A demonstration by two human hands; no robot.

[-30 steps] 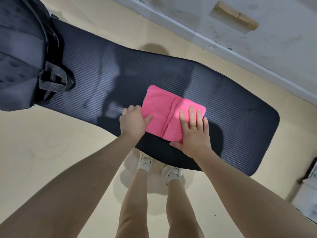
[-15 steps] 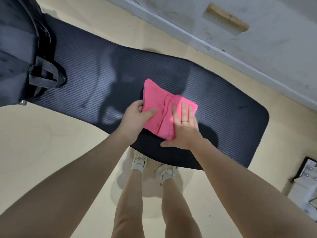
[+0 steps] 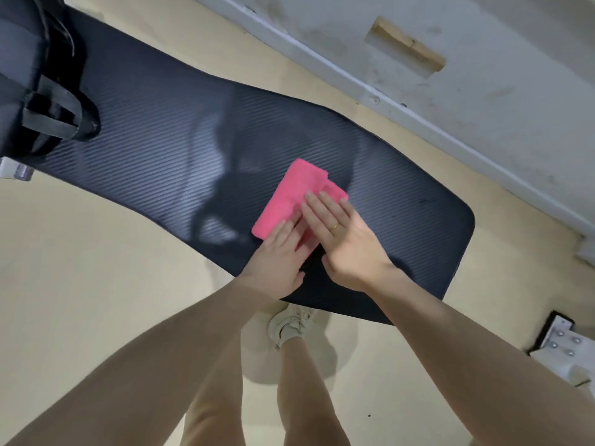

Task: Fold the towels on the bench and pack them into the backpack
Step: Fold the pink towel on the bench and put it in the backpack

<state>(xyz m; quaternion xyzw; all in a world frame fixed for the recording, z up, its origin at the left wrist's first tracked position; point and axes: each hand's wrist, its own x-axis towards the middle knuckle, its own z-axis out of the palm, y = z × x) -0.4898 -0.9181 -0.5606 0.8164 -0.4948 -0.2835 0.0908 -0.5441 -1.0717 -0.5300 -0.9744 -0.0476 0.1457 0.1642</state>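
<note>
The backpack sat far off to the left of my fingers, at the bench's end, its mouth not visible to me. My left hand lay flat, fingers straight, pressing the towel's near corner. My right hand pressed beside it, fingers also straight, overlapping the left fingertips, a ring on one. To do this well, I judged I should press the crease evenly outward from my fingertips and line up the edges before lifting. The towel was pink, folded into a narrow slab running away from my fingers, with a lower layer peeking out rightward.
</note>
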